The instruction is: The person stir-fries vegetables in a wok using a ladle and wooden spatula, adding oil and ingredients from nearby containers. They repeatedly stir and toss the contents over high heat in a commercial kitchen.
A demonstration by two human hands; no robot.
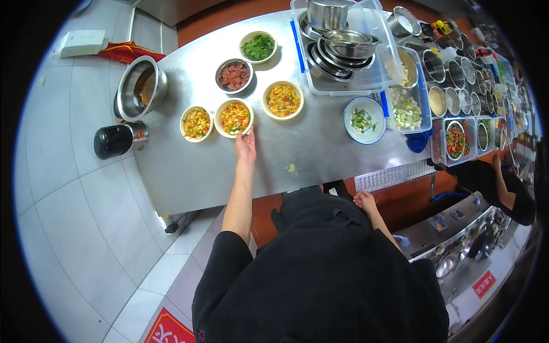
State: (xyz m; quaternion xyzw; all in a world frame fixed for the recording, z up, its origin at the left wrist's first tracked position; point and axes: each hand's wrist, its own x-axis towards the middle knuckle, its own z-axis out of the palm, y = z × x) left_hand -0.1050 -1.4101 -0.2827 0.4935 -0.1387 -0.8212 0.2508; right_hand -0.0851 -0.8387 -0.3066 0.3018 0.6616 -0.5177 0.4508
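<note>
My left hand [245, 143] grips the near rim of a cream bowl of chopped yellow and red food [234, 117]. A similar bowl [196, 124] stands close at its left, and another [283, 100] to its right. Behind them are a steel bowl of reddish minced food [234, 76] and a cream bowl of chopped green herbs [258, 47]. My right hand [364, 200] hangs beside my body below the table edge, fingers curled, with nothing visible in it. A blue-rimmed bowl with some chopped greens [364, 120] sits on the right of the steel table [188, 171].
A large steel bowl [143, 88] and a black-and-steel appliance [121, 140] stand at the table's left end. Stacked steel bowls [349, 45] fill a clear plastic bin [386, 81]. Ingredient tubs line the right. A co-worker in black [493, 180] stands at far right.
</note>
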